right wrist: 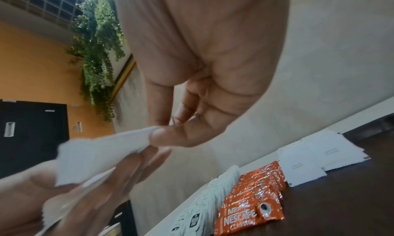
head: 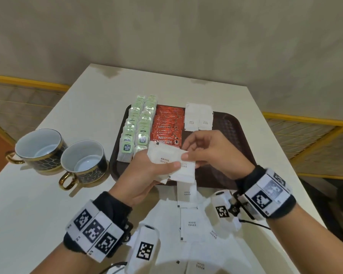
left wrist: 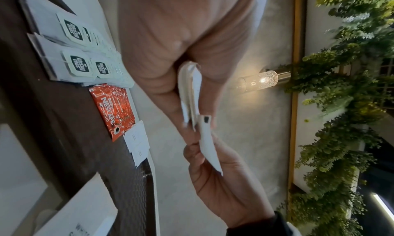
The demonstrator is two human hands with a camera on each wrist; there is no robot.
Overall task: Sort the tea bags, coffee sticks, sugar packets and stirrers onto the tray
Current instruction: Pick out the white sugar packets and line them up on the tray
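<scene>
A dark brown tray (head: pixel 232 135) holds two rows of green-labelled tea bags (head: pixel 136 125), a stack of red coffee sticks (head: pixel 166 125) and two white sugar packets (head: pixel 198 117) at its far side. Above the tray's near edge my left hand (head: pixel 147 175) grips a small stack of white sugar packets (head: pixel 166 161). My right hand (head: pixel 210 153) pinches the right end of the top packet (right wrist: pixel 102 153) between thumb and fingers. More sugar packets (head: pixel 190 224) lie loose on the table near me. No stirrers are visible.
Two dark, gold-trimmed cups (head: pixel 40 149) (head: pixel 82 161) stand left of the tray on the white table (head: pixel 38 204). The tray's right half (head: pixel 226 123) is bare. A wall runs behind the table's far edge.
</scene>
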